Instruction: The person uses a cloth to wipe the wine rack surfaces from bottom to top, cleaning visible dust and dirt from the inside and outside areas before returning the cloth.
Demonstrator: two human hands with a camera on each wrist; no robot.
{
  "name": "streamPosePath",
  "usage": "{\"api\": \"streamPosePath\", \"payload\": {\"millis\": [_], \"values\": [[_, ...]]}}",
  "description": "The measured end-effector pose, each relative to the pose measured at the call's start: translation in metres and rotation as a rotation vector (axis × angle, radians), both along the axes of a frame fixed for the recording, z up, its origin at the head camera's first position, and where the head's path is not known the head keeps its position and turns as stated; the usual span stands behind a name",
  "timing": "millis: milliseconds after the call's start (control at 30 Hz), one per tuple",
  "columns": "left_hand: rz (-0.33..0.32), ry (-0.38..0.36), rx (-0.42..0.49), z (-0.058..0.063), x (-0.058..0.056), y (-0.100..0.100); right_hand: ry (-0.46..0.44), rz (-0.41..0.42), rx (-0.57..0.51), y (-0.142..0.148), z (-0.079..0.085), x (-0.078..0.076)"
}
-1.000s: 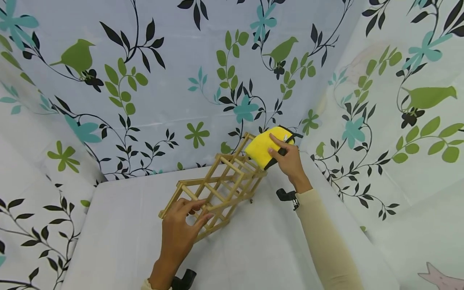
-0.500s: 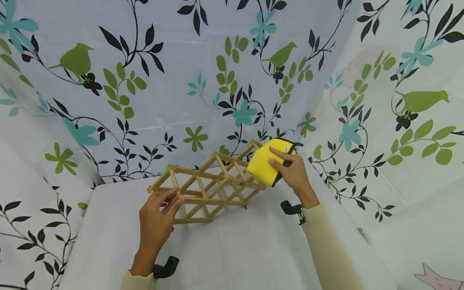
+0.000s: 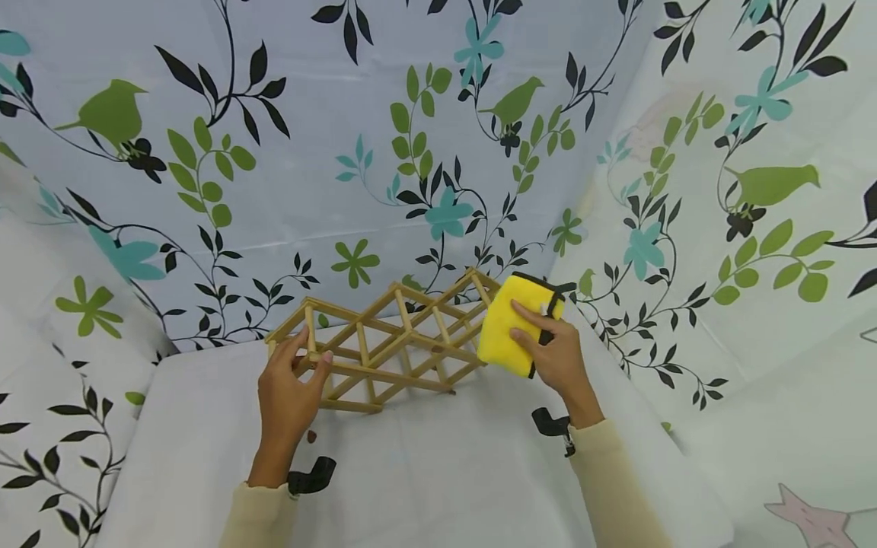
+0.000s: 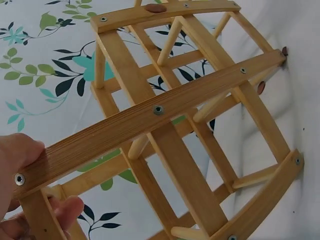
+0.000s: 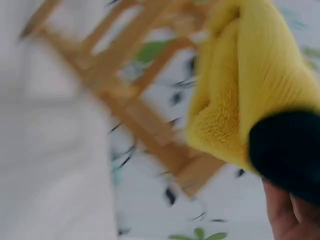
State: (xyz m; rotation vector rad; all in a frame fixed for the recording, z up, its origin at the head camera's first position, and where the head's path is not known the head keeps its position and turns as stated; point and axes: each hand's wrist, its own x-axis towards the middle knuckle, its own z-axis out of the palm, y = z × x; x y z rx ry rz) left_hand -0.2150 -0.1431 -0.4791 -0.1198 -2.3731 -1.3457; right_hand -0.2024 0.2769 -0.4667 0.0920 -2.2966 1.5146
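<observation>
Left hand point(image 3: 291, 388) on the rack point(image 4: 165, 107), right hand point(image 3: 560, 358) on the cloth point(image 3: 507, 327)

The rack, a slatted frame of pale wood, stretches between the two hands at the back of the white-covered desk point(image 3: 425, 472). The left hand pinches the end of one rail: the thumb lies on top and the fingers point(image 4: 70, 210) curl in beneath, closed to about the thickness of the wood. Round screws point(image 4: 158, 109) dot the rails.

The right hand grips the yellow cloth, folded thick and edged in black. Its fingers point(image 3: 534, 314) are parted only by the cloth; two digits lie on the near face, slightly apart. The cloth is at the rack's right end, overlapping it in the head view; with the right wrist view blurred, it is hard to say whether the two touch.

Both arms wear beige sleeves point(image 3: 617, 479), with a black mount point(image 3: 311, 477) at each wrist. Behind the desk hangs a pale curtain point(image 3: 308, 175) printed with green birds, blue flowers and dark leaves.
</observation>
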Motion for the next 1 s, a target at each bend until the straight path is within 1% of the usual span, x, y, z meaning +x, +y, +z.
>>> {"api": "streamPosePath", "payload": {"millis": [33,67,133,233,267,300,333,367,433,467,533,567,600,667,733,767,800,833,867,900,933,1000], "values": [[0.007,0.000,-0.002,0.000,0.000,-0.001,0.013,-0.026,0.059,-0.002,-0.006,-0.003],[0.006,-0.001,-0.002,0.000,0.000,-0.002,0.015,-0.073,0.125,-0.001,-0.013,-0.006],[-0.001,-0.005,-0.001,0.001,-0.001,-0.003,-0.008,-0.198,0.245,0.002,-0.025,-0.007],[-0.021,-0.002,0.003,0.000,-0.001,-0.003,-0.058,-0.362,0.356,0.012,-0.037,0.000],[-0.025,-0.002,0.005,0.000,-0.001,-0.003,-0.052,-0.398,0.369,0.013,-0.038,0.003],[-0.024,-0.003,0.004,0.000,-0.001,-0.003,-0.031,-0.413,0.359,0.012,-0.037,0.007],[-0.020,-0.003,0.002,0.000,-0.001,-0.003,0.014,-0.400,0.323,0.009,-0.034,0.011],[-0.015,-0.002,-0.001,0.000,-0.001,-0.004,0.075,-0.365,0.269,0.005,-0.030,0.013],[-0.007,-0.001,-0.003,-0.001,-0.002,-0.005,0.204,-0.253,0.150,-0.007,-0.021,0.015],[-0.003,-0.003,-0.003,-0.001,-0.003,-0.005,0.252,-0.193,0.107,-0.014,-0.017,0.014],[0.000,-0.010,0.006,-0.001,-0.004,-0.006,0.289,-0.112,0.072,-0.022,-0.016,0.008],[-0.002,-0.020,0.010,-0.002,-0.004,-0.006,0.282,-0.108,0.082,-0.024,-0.019,0.004],[-0.005,-0.029,0.010,-0.002,-0.005,-0.005,0.267,-0.138,0.119,-0.024,-0.023,0.002],[-0.009,-0.047,0.003,-0.004,-0.005,-0.004,0.216,-0.258,0.235,-0.016,-0.037,-0.001],[-0.013,-0.054,-0.007,-0.005,-0.005,-0.003,0.156,-0.385,0.317,-0.007,-0.051,0.002],[-0.016,-0.056,-0.011,-0.005,-0.005,-0.003,0.141,-0.443,0.351,-0.003,-0.055,0.005],[-0.016,-0.053,-0.013,-0.006,-0.005,-0.002,0.139,-0.485,0.367,-0.001,-0.058,0.009],[-0.017,-0.049,-0.014,-0.006,-0.005,-0.002,0.154,-0.505,0.360,-0.001,-0.059,0.014],[-0.018,-0.045,-0.013,-0.005,-0.004,-0.002,0.195,-0.496,0.331,-0.004,-0.058,0.018],[-0.019,-0.038,-0.008,-0.005,-0.004,-0.002,0.256,-0.468,0.280,-0.010,-0.054,0.021],[-0.021,-0.032,-0.001,-0.005,-0.004,-0.003,0.324,-0.431,0.233,-0.018,-0.049,0.023],[-0.020,-0.020,0.008,-0.004,-0.004,-0.004,0.444,-0.322,0.165,-0.035,-0.041,0.023]]}}
